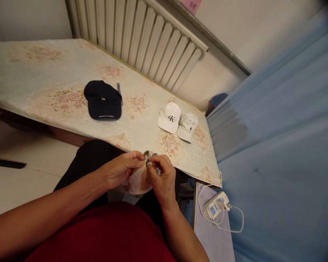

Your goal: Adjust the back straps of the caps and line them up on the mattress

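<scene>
Over my lap, at the table's front edge, I hold a pale cap (139, 181), partly covered by my hands. My left hand (123, 168) pinches a small piece at its upper edge, which looks like the strap. Opposite it, my right hand (164, 179) is closed on the same spot, fingertips nearly meeting the left ones. The exact fastening between the fingers is too small to make out. Beyond the hands lie two white caps (170, 117), side by side, one with black letters. A dark navy cap (104, 102) rests farther left, its strap end sticking up.
The table (142, 131) wears a flowered cloth. A pale radiator (142, 40) stands along its far side. Blue curtain (273, 153) hangs at the right. Below it, a small side table (207, 240) carries a white power strip (216, 205) with a looping cable.
</scene>
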Tool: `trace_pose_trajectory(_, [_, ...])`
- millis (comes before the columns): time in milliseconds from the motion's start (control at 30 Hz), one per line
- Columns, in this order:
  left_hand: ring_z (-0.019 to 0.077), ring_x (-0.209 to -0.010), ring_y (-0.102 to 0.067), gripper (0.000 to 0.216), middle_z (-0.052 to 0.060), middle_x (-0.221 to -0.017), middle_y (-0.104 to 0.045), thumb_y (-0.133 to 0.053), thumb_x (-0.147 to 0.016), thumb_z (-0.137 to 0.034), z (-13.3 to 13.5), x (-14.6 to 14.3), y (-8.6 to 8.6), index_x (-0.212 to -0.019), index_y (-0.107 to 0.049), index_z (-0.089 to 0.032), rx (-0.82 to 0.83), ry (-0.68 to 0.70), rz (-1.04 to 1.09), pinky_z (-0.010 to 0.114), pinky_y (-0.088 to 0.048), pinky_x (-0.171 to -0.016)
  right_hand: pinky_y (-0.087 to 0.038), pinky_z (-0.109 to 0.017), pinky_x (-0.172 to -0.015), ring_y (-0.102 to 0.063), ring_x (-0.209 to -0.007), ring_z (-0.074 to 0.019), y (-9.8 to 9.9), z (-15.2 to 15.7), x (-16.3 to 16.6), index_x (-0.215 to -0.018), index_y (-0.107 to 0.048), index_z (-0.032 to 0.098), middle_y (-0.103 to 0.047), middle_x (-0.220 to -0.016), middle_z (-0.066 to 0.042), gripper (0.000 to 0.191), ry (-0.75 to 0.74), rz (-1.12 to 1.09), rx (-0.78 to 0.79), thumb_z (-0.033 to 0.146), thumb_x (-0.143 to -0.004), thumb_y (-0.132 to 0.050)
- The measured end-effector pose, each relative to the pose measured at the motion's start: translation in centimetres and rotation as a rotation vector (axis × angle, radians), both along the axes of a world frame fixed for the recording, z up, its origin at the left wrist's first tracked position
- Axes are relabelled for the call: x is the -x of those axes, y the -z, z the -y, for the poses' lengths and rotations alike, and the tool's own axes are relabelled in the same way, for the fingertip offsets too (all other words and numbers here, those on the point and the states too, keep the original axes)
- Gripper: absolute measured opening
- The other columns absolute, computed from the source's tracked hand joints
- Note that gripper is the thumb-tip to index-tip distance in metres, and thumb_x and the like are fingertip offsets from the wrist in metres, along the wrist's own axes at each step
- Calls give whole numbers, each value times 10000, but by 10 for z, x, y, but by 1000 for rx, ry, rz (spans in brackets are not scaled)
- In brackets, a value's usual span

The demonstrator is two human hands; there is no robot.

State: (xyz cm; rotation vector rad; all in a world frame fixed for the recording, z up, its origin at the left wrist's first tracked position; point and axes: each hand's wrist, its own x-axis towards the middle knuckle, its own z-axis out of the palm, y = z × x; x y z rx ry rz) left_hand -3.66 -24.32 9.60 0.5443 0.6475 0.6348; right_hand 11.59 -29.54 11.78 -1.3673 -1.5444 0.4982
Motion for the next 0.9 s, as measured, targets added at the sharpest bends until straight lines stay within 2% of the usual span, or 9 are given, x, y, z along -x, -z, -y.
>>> trace_pose_trajectory(267, [103,-522,-558,306,-26,-635,-609,-843,-632,-182,1,0,-2,-798,-586,-175,12,-12,-6,201,-413,-502,-458,-262,-675,-573,-739,-137,-2,-1,0,-825,-695,226,-599,-784,0,223,-30,68,-44,36,-812,-581])
trace_pose_trajectory(533, [118,-572,-588,320,-13,-669,-623,-844,-635,-198,1,0,2,-810,-578,-168,-8,-27,0,210,-449,-535,-467,-265,-705,-585,-773,-138,-7,-2,-5,-798,-687,220,-607,-795,-5,211,-92,103,0,71,-855,-549])
trace_pose_trajectory(733, [125,-583,-597,317,-5,-680,-630,-839,-642,-195,1,0,2,-809,-572,-170,-23,-32,-11,209,-443,-531,-454,-269,-688,-567,-748,-138,-3,-3,-3,-764,-663,215,-586,-761,2,195,-57,136,-16,82,-857,-555])
trace_pose_trajectory(900, [114,-571,-579,305,-12,-665,-611,-841,-636,-203,1,-1,4,-794,-583,-166,-45,-46,-18,203,-434,-525,-452,-269,-666,-559,-716,-139,4,-5,1,-773,-642,216,-590,-752,2,181,27,182,-92,73,-836,-550])
